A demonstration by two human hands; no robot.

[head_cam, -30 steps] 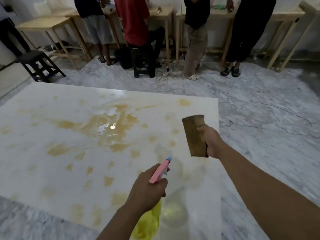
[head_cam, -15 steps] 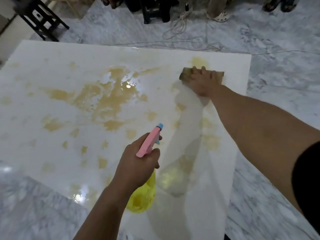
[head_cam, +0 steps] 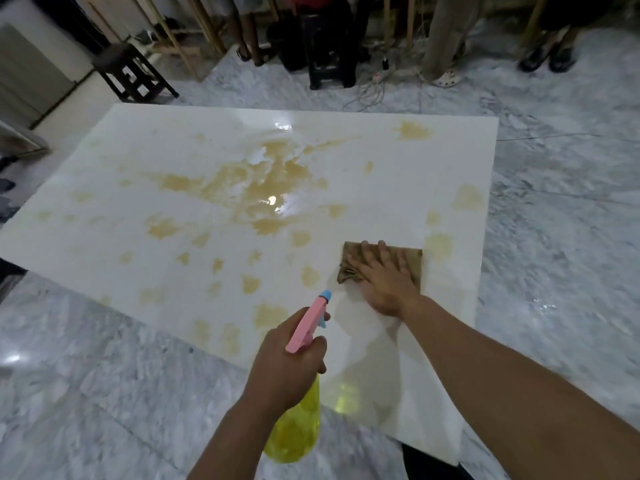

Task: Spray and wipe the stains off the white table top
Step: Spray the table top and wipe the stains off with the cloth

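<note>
Near the right side of the white table top (head_cam: 194,161), the right hand (head_cam: 382,282) lay flat and spread, palm down, pressing a brown cloth (head_cam: 412,261) against the surface, fingers extended rather than curled around it. Closer to the body, the left hand (head_cam: 287,365) was closed around the neck of a spray bottle (head_cam: 298,431), its pink trigger head (head_cam: 306,327) and blue nozzle aimed out over the table, the translucent yellow body hanging below the fist. That bottle looked light and rigid plastic, best held just as it was, at the neck under the trigger; the cloth looked soft, limp and damp, likely to bunch unless kept under a flat palm. Beyond the hands, yellow-brown stains (head_cam: 256,188) covered most of the glossy top, a wet pool at the centre and scattered blots around it, one just beside the cloth's right edge. The slick surface would probably let the cloth slide easily. Most of the wiping appeared undone.
</note>
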